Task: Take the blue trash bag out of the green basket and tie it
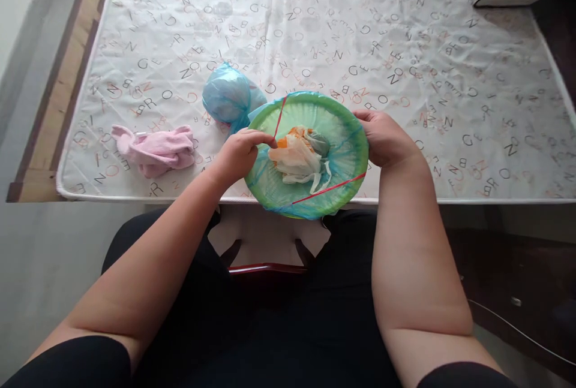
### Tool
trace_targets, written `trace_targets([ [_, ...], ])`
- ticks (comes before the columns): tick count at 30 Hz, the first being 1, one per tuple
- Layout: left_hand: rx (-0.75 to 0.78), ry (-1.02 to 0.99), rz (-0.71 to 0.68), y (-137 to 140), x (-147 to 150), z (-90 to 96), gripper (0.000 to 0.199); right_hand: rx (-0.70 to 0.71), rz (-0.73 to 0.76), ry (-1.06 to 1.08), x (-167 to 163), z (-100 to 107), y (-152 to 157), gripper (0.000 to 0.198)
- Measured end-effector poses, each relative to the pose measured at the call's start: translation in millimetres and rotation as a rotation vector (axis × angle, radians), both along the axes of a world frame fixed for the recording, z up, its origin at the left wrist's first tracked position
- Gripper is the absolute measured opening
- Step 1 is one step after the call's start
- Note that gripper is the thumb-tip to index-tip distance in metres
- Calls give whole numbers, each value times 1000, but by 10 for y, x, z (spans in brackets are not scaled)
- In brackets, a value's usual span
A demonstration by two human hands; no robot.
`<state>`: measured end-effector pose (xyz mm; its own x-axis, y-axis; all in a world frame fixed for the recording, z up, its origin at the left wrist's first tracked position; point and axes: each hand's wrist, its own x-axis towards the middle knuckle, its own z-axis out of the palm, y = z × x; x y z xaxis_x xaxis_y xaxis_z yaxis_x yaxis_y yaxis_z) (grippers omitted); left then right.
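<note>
The left hand (240,153) pinches a red string (280,116) between nearly closed fingertips, while the right hand (389,139) grips the green bin (361,151), its fingers apparently curled behind.

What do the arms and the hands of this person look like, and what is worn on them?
The left hand and the right hand are bare: no glove, watch or bracelet shows. The forearms are uncovered too. Plain black sleeves end near the elbows, without visible markings.
</note>
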<state>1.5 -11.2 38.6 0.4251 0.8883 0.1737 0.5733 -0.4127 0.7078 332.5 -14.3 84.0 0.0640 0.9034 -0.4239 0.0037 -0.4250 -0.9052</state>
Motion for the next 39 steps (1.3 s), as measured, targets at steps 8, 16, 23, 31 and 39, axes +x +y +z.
trace_targets([
  [8, -5, -9, 3, 0, -36, -33, 57, 78, 21, 105, 31, -12, 57, 33],
  [16, 33, -13, 1, -17, -53, -77, 56, 92, 87, 103, -44, 105, -8, 33],
  [23, 19, -38, 21, -33, -27, -62, 54, 36, 35, 92, -109, 193, -52, 28],
  [31, 4, -63, 35, -52, 6, -20, 55, 206, -17, 161, -91, 43, 1, 29],
  [39, 8, -83, 62, -61, 27, -20, 53, 347, -63, 132, -176, 44, 40, 42],
])
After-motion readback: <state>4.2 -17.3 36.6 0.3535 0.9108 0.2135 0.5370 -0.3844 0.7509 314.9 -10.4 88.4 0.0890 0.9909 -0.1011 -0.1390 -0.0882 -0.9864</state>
